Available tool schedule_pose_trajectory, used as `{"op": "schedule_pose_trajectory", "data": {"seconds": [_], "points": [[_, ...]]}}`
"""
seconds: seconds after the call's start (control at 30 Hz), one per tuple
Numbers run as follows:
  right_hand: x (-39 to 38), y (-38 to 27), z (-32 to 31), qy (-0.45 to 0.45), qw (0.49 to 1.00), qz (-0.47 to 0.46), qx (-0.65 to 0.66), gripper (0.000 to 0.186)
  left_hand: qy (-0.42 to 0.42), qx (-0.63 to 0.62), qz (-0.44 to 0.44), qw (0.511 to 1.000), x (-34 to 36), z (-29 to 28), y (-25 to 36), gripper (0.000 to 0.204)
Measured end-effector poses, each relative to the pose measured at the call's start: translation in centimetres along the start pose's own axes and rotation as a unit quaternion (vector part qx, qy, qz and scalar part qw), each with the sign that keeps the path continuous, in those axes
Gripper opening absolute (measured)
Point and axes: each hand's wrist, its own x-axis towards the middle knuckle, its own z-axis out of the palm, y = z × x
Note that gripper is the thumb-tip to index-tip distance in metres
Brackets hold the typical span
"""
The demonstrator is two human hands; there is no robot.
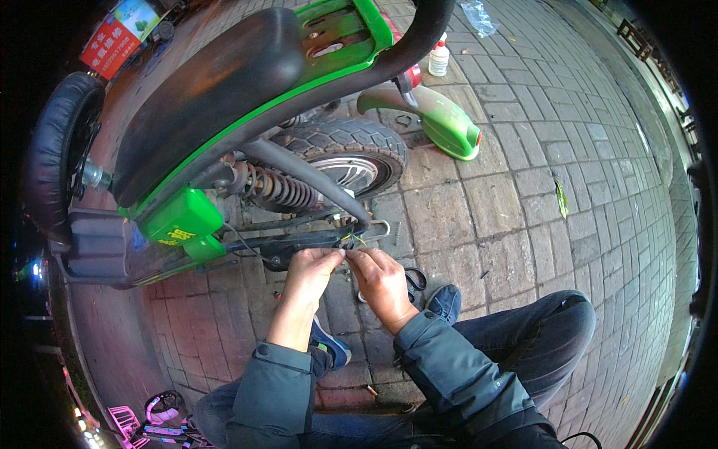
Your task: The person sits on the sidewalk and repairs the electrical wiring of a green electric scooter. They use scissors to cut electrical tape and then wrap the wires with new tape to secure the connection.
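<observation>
My left hand [308, 274] and my right hand [380, 283] meet fingertip to fingertip in a pinch. Thin yellow and dark wires [353, 239] come out just above the fingers, and both hands appear closed on their ends; the exact tips are hidden. The wires hang by the rear frame tube of a green and black electric scooter [217, 97]. Close beyond my hands are its rear wheel [351, 161] and a coil-spring shock absorber [280, 187].
A detached green fender [441, 123] lies on the paving behind the wheel. Near it stands a white bottle [439, 56], with a clear plastic bag [479, 18] farther off. Black-handled scissors or a similar tool [416, 280] lie beside my right shoe [446, 302]. A pink object [161, 408] is at lower left.
</observation>
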Motion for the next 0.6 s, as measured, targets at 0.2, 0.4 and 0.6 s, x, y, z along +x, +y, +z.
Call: {"op": "schedule_pose_trajectory", "data": {"seconds": [0.2,0.4,0.6], "points": [[-0.2,-0.5,0.5,-0.015,0.980,0.170,0.100,0.009,0.015,0.000,0.037,0.999,-0.5,0.2,-0.4,0.015],[-0.5,0.7,1.0,-0.005,0.515,0.548,0.660,0.014,0.070,0.211,0.181,0.958,-1.8,1.2,-0.1,0.018],[-2.6,-0.5,-0.2,0.015,0.954,0.262,0.142,0.039,0.082,0.214,0.202,0.952,-2.3,1.3,0.6,0.017]]}}
